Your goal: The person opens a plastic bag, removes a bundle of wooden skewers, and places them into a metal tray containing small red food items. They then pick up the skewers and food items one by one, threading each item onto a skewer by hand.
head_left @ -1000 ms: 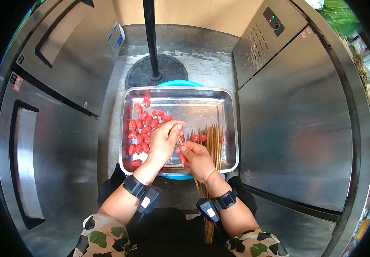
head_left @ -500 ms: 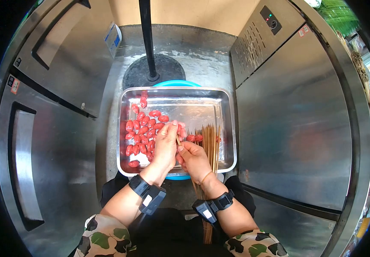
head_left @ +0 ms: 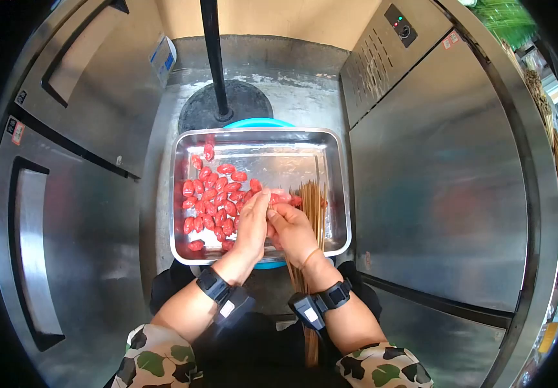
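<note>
Several glossy red pieces (head_left: 211, 200) lie in the left half of a metal tray (head_left: 263, 249). A bundle of thin wooden sticks (head_left: 313, 207) rests over the tray's near edge on the right side. My left hand (head_left: 253, 226) is over the tray's middle, fingers together beside a red piece; what it holds is hidden. Touching it from the right, my right hand (head_left: 290, 231) has its thumb and fingers pinched together, and what is between them is too hidden to tell. More red pieces (head_left: 296, 201) show between my hands and the sticks.
Steel cabinets stand on the left (head_left: 91, 246) and right (head_left: 440, 181). Behind the tray is a black pole (head_left: 213, 58) on a round base (head_left: 246, 103). A blue rim (head_left: 259, 122) shows under the tray. Green stalks (head_left: 502, 22) are at the upper right.
My hands have come closer together, and the short stick seen between them is now hidden. The whole view has shifted slightly.
</note>
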Demonstrator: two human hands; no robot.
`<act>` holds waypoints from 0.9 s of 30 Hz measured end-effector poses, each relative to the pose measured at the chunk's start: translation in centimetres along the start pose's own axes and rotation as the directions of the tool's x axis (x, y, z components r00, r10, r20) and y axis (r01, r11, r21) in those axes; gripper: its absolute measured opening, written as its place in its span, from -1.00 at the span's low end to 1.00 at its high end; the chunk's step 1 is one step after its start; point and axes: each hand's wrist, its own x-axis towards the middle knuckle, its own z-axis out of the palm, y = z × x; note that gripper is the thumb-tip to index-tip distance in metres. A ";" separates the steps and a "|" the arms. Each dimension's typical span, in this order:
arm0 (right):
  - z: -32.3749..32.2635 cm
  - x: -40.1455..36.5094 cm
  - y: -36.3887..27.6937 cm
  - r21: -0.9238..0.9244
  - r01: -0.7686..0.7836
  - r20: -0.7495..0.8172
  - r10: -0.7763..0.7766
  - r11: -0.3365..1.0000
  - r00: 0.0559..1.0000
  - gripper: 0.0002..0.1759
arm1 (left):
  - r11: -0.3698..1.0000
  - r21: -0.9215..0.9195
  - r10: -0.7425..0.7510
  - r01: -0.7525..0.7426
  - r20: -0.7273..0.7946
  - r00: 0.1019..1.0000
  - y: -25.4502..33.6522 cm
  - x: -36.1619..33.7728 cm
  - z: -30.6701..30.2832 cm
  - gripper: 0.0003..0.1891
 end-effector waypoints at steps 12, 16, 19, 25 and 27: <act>-2.5 -0.9 -1.3 -0.197 -0.018 -0.134 -0.009 0.980 0.991 -0.88 | -0.015 0.914 0.283 -0.405 0.393 0.875 0.2 0.9 -3.1 -0.70; -2.1 -0.8 -0.5 -0.411 0.066 -0.128 -0.129 0.909 0.983 -0.86 | -0.132 0.921 0.255 -0.366 0.389 0.885 -0.7 1.4 -3.3 -0.81; -2.3 -0.9 -0.7 -0.613 0.140 -0.068 -0.228 0.778 0.971 -0.85 | -0.046 0.934 0.187 -0.353 0.355 0.916 0.6 1.0 -3.2 -0.88; -1.5 -2.2 -2.6 -0.915 0.126 -0.010 -0.334 0.383 0.943 -0.79 | 0.657 0.636 0.358 -0.404 0.209 0.910 3.0 1.9 -3.4 -0.76; -1.4 -2.3 -2.6 -0.925 0.141 0.012 -0.345 0.352 0.939 -0.79 | 0.909 0.316 0.235 -0.272 0.150 0.960 3.6 1.2 -2.3 -0.75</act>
